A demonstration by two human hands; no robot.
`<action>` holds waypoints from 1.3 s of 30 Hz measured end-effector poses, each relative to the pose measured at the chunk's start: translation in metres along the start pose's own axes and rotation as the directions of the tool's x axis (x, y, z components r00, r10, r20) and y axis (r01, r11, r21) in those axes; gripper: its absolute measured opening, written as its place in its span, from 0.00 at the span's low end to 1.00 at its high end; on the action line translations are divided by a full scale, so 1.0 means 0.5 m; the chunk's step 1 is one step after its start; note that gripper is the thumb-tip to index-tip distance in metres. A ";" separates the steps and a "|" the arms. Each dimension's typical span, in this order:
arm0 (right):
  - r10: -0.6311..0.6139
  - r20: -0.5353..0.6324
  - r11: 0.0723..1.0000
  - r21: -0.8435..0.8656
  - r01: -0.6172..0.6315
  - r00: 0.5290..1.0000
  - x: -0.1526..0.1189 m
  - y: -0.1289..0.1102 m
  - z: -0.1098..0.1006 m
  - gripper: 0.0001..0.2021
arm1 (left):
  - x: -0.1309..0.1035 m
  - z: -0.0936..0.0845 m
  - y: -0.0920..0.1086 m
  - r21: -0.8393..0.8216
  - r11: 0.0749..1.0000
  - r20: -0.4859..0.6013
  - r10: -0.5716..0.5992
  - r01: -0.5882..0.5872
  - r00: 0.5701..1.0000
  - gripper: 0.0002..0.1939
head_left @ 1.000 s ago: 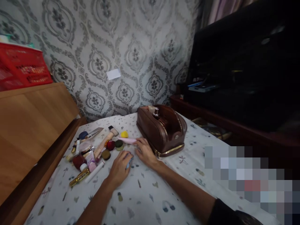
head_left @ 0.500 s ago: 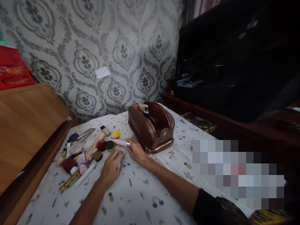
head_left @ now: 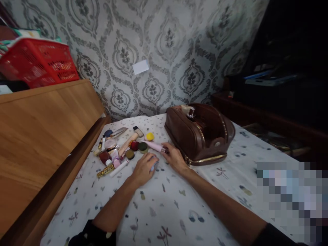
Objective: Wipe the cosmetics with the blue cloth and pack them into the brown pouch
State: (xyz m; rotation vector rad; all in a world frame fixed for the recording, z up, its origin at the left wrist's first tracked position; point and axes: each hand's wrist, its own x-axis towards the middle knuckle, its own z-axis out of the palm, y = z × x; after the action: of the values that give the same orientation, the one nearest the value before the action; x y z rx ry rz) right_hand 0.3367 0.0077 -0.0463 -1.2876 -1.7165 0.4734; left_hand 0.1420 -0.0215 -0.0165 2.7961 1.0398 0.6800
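Observation:
My right hand (head_left: 175, 159) is closed on the silver end of a pale pink tube (head_left: 154, 146), which lies close to the tablecloth. Under the curled fingers of my left hand (head_left: 143, 170) a small light-blue thing (head_left: 154, 166) shows in part; its kind is hidden. A brown cosmetic bag (head_left: 184, 136) stands unzipped beyond my right hand, with a silver-capped bottle (head_left: 191, 112) showing at its opening. To the left of my hands lie a dark green round jar (head_left: 143, 147), an olive-brown round jar (head_left: 130, 154), a yellow round item (head_left: 150, 136) and a white tube (head_left: 120, 168).
More cosmetics spread leftward, among them a gold tube (head_left: 105, 171) and a foundation-like bottle (head_left: 138, 131). A slanted wooden panel (head_left: 51, 126) borders the table's left side, with a red basket (head_left: 51, 63) above it. Blurred-out items (head_left: 289, 191) occupy the right side.
The view has swung left, so everything sits further right and more of the red basket shows. Both hands stay nearly where they were relative to the bag and cosmetics.

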 end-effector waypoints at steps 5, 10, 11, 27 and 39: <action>0.003 0.001 1.000 0.010 -0.003 1.000 -0.001 -0.007 -0.004 0.16 | 0.000 -0.002 0.001 0.004 1.000 -0.009 -0.001 0.001 1.000 0.18; 0.013 0.034 1.000 -0.015 -0.013 0.999 -0.003 -0.023 -0.013 0.17 | -0.001 -0.004 0.002 0.001 1.000 -0.001 -0.003 0.003 1.000 0.18; 0.018 0.045 1.000 -0.023 -0.017 0.999 -0.003 -0.027 -0.014 0.18 | -0.001 -0.004 0.002 -0.005 1.000 -0.001 -0.004 0.004 1.000 0.18; 0.020 0.059 0.998 -0.068 -0.016 0.998 -0.004 -0.027 -0.013 0.16 | 0.072 -0.047 -0.044 -0.015 0.951 -0.255 -0.301 0.307 0.919 0.20; -0.083 0.024 0.994 -0.066 0.084 0.996 -0.003 -0.018 -0.009 0.14 | 0.147 -0.092 -0.144 0.169 0.788 -0.218 -0.556 0.592 0.802 0.13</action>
State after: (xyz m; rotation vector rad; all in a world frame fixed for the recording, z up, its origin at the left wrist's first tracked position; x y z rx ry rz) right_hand 0.3355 0.0020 -0.0383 -1.2561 -1.8099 0.3853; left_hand 0.1279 0.0770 0.0362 2.3765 2.0019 0.7323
